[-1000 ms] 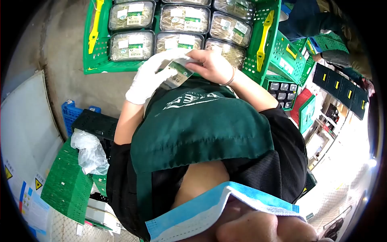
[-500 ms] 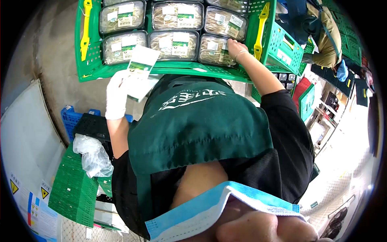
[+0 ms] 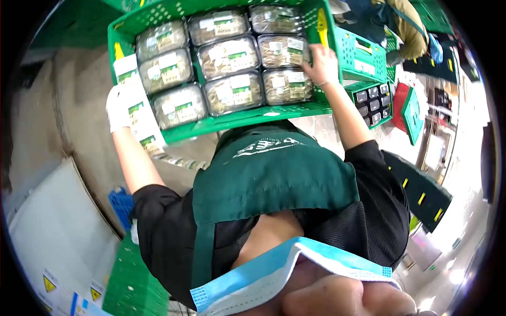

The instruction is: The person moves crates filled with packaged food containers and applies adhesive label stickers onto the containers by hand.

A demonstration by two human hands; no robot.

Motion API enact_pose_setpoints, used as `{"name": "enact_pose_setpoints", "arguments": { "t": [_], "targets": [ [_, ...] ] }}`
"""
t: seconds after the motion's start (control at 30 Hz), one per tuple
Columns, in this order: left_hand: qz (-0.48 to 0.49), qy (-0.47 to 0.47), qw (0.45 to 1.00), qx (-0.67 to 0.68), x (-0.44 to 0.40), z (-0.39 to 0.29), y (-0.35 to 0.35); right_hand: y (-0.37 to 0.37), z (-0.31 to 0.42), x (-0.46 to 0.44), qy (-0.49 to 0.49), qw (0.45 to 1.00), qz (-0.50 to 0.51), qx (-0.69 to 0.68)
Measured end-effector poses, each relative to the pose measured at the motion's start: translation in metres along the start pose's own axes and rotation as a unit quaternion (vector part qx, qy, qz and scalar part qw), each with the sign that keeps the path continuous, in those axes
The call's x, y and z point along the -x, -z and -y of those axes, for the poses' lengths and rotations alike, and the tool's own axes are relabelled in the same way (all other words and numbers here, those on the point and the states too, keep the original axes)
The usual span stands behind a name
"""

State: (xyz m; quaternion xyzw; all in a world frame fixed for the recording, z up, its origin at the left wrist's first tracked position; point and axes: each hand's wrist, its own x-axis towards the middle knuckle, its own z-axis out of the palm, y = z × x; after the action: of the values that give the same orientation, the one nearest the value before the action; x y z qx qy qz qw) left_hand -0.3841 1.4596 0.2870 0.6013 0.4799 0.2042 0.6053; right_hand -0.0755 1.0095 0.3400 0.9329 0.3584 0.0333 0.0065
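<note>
A green crate [image 3: 221, 128] lies in front of my body, holding rows of clear-lidded black packs [image 3: 235, 95] with pale, thin strands inside and white-and-green labels on top. My left hand [image 3: 119, 108], in a white glove, is closed on a strip of labels [image 3: 138, 117] at the crate's left side. The strip's lower end trails below the crate's near left corner. My bare right hand [image 3: 322, 64] is at the inner right side, by the yellow handle [image 3: 322, 30]. Its thumb and fingers are apart, next to a labelled pack [image 3: 284, 51].
Another green crate [image 3: 361, 55] stands just right. Below it, a crate of small black packs [image 3: 374, 105] sits near a red and green bin [image 3: 408, 113]. A person in tan clothing [image 3: 406, 23] is at upper right. A white panel [image 3: 63, 221] stands at left.
The crate now appears tilted, its left side lower. My left hand has moved left and up to its side, with the label strip hanging longer. My right hand has shifted from a near pack toward the handle.
</note>
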Motion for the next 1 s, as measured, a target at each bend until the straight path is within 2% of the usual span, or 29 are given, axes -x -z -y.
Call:
{"name": "enact_pose_setpoints", "arguments": {
  "t": [0.03,0.07,0.1,0.17,0.23,0.3,0.37,0.43,0.5,0.6,0.63,0.67,0.7,0.8,0.83,0.87,0.9,0.93,1.0],
  "targets": [
    [0.021,-0.024,0.997,-0.076,-0.003,0.001,-0.001,0.015,-0.009,-0.001,-0.017,0.99,-0.141,-0.003],
    [0.042,-0.001,0.997,-0.064,0.008,-0.006,0.003,0.032,-0.005,-0.003,-0.064,0.975,-0.212,0.02],
    [0.088,0.004,0.995,-0.057,0.008,-0.029,-0.014,-0.004,-0.046,-0.012,-0.202,0.964,-0.116,-0.13],
    [0.109,0.009,0.993,0.035,-0.018,0.0,0.003,0.005,-0.051,-0.026,-0.341,0.908,0.036,-0.24],
    [0.104,-0.049,0.993,-0.024,-0.018,0.004,0.009,-0.002,-0.06,-0.028,-0.319,0.915,0.007,-0.248],
    [0.083,-0.016,0.996,0.008,0.012,-0.032,-0.009,-0.009,-0.077,-0.029,-0.307,0.896,0.035,-0.319],
    [-0.006,0.081,0.996,0.035,0.065,-0.093,-0.057,-0.016,-0.096,-0.029,-0.275,0.885,0.096,-0.364],
    [-0.006,-0.005,1.0,-0.024,0.056,-0.089,-0.054,-0.02,-0.103,-0.025,-0.288,0.876,0.073,-0.381],
    [-0.014,-0.041,0.996,-0.073,0.055,-0.091,-0.061,0.003,-0.124,-0.013,-0.301,0.832,0.102,-0.454],
    [-0.019,-0.029,0.997,-0.063,0.099,-0.128,-0.133,0.022,-0.197,0.015,-0.31,0.845,0.064,-0.432],
    [-0.011,-0.028,0.998,-0.047,0.113,-0.135,-0.168,0.03,-0.23,0.027,-0.308,0.85,0.043,-0.425],
    [0.02,-0.019,0.999,-0.018,0.088,-0.113,-0.151,0.039,-0.209,0.036,-0.326,0.848,0.034,-0.417],
    [0.045,-0.046,0.998,-0.004,0.083,-0.106,-0.174,0.06,-0.226,0.049,-0.345,0.841,0.029,-0.417],
    [0.128,-0.075,0.987,-0.055,0.111,-0.123,-0.279,0.051,-0.34,0.09,-0.431,0.807,-0.01,-0.404],
    [0.149,-0.046,0.987,-0.032,0.13,-0.133,-0.313,0.059,-0.368,0.098,-0.443,0.803,-0.018,-0.398],
    [0.191,0.016,0.98,0.058,0.149,-0.144,-0.344,0.048,-0.404,0.107,-0.453,0.833,-0.069,-0.309],
    [0.225,0.005,0.97,0.088,0.147,-0.137,-0.365,0.078,-0.408,0.104,-0.421,0.848,-0.136,-0.293],
    [0.264,0.08,0.945,0.172,0.165,-0.144,-0.393,0.06,-0.463,0.107,-0.491,0.786,-0.122,-0.356],
    [0.281,0.063,0.942,0.175,0.18,-0.138,-0.456,0.049,-0.555,0.103,-0.501,0.781,-0.116,-0.354]
  ]
}}
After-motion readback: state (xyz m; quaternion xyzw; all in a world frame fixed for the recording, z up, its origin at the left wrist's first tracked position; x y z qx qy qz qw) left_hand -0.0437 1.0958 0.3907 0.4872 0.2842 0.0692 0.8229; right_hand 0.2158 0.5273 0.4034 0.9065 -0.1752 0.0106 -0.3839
